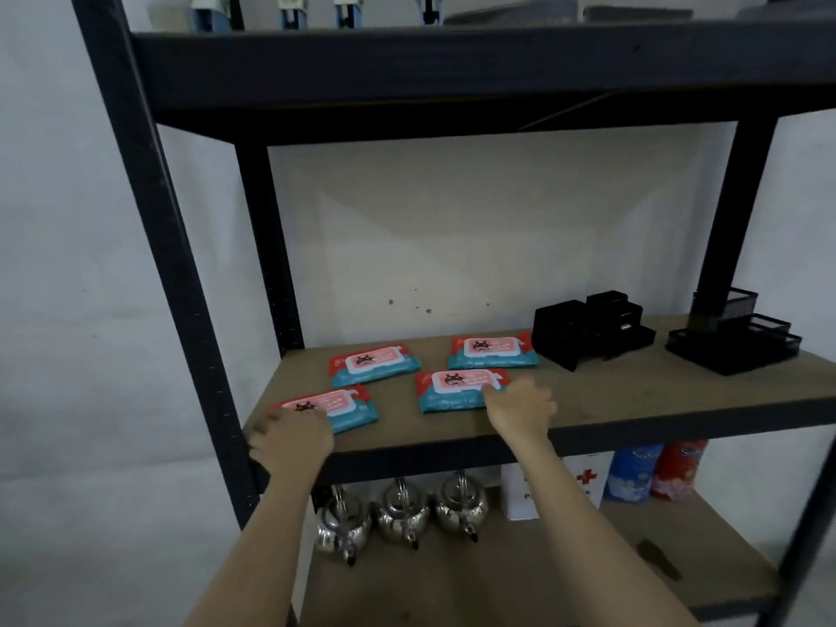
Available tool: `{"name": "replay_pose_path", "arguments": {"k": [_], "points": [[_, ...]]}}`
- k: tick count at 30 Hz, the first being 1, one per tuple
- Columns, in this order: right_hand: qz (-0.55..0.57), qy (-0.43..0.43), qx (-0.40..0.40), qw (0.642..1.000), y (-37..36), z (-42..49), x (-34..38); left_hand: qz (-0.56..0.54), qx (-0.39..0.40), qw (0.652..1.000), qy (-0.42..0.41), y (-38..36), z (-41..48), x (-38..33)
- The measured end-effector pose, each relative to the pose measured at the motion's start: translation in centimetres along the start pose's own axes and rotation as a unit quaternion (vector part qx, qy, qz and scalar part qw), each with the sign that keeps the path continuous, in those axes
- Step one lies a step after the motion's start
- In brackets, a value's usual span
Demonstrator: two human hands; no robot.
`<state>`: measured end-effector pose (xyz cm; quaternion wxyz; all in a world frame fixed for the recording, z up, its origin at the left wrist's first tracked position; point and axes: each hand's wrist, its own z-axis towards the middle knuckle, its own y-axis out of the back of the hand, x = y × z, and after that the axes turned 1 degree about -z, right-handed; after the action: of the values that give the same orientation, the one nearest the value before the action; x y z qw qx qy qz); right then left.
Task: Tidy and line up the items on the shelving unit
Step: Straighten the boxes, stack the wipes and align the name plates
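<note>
Four wipe packs lie flat on the middle shelf (588,400) in two loose rows. The left hand (292,438), blurred, rests fingers-down on the near left pack (337,407); whether it grips I cannot tell. The right hand (522,407), fingers spread, touches the near right pack (457,389). Beyond the hands lie the far left pack (373,364) and far right pack (493,350). Right of the right hand stand black organizers (588,330); below both hands, three kettles (402,509).

Open bare board at frame centre between wipe packs (461,391) and black organizers (592,330), tall clearance above, front post (181,310) blocks left
</note>
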<state>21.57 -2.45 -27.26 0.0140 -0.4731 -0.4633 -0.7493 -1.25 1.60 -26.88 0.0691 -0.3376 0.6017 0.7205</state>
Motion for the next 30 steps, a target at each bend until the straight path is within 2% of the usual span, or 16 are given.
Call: {"name": "replay_pose_path", "arguments": {"k": [3, 7, 9, 11, 15, 18, 20, 22, 25, 28, 30], "points": [[-0.026, -0.048, 0.019, 0.998, -0.4, 1.1, 0.6, -0.041, 0.018, 0.999, 0.030, -0.2, 1.2, -0.7], [-0.073, -0.062, 0.054, 0.994, -0.4, 2.1, 0.9, -0.091, 0.056, 0.989, 0.105, 0.8, 2.9, -1.2], [-0.077, -0.084, 0.082, 0.990, -0.2, 2.7, 1.4, -0.063, 0.101, 0.990, 0.072, 0.9, 3.1, -1.3], [-0.083, -0.108, 0.098, 0.986, -0.1, 2.9, 1.8, -0.065, 0.103, 0.992, 0.040, 1.0, 2.9, -1.4], [-0.104, -0.106, 0.094, 0.984, -0.8, 3.0, 2.4, -0.180, 0.090, 0.980, -0.003, 2.4, 2.2, -2.2], [-0.063, -0.089, 0.086, 0.990, -1.6, 3.6, 1.8, -0.245, 0.112, 0.960, -0.081, 4.9, 2.5, -3.5], [-0.010, -0.070, 0.072, 0.995, -2.0, 3.9, 1.4, -0.335, 0.126, 0.927, -0.113, 6.3, 3.4, -5.5], [0.044, -0.059, 0.074, 0.994, -2.0, 4.2, 0.9, -0.401, 0.123, 0.902, -0.100, 5.5, 5.2, -7.6], [0.125, -0.054, 0.090, 0.987, -1.4, 4.7, 0.7, -0.440, 0.184, 0.877, -0.065, 1.1, 7.8, -9.5], [0.242, -0.065, 0.104, 0.963, -0.8, 5.3, 0.5, -0.282, 0.200, 0.937, -0.055, -3.3, 9.1, -8.9], [0.269, -0.053, 0.104, 0.956, -0.3, 5.9, 0.7, -0.178, 0.143, 0.972, -0.051, -4.2, 9.8, -8.0]]}}
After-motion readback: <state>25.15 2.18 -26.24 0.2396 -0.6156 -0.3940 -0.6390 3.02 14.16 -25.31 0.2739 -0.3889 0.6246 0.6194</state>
